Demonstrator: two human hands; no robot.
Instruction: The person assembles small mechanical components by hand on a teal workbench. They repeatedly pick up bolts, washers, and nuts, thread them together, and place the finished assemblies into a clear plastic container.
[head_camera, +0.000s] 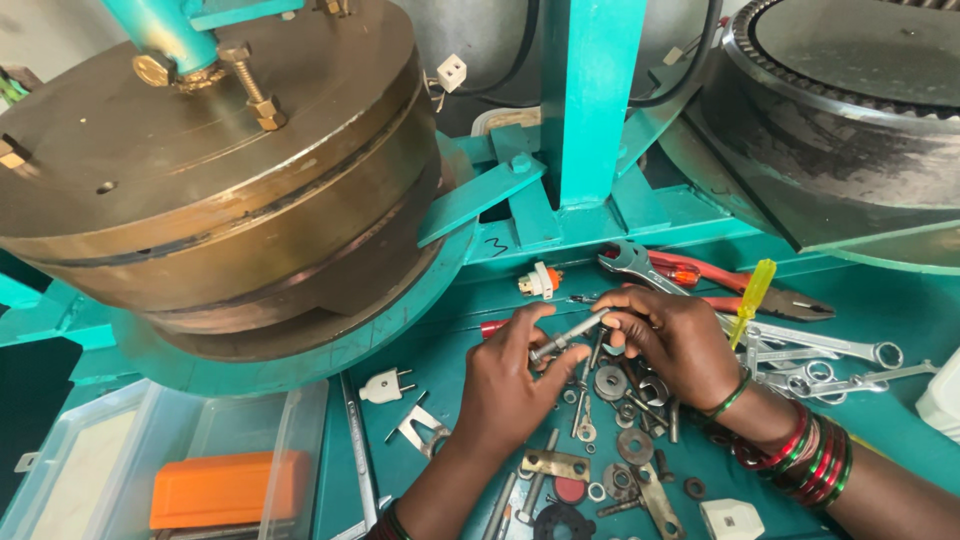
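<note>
1. Nearest the camera, low in the head view, a clear plastic box (250, 440) holding an orange block (225, 488) sits at the bench's front-left, with a white plug (386, 385) and a bent bracket (425, 430) just beside it.
2. Left hand (510, 385) pinches the head end of a steel bolt (568, 336); its fingers are closed on it.
3. Right hand (672, 340) closes thumb and fingertips round the bolt's other end; whether a nut sits there I cannot tell.
4. Progress, as a judgement: the bolt is picked out and lifted, while the loose washers (610, 382) below lie unsorted.
5. Room: the brass-coloured drum (200, 180) crowds the left, spanners (820, 350) and red pliers (740, 290) hem the right; the teal bench (900, 310) is open only near the far right.
</note>
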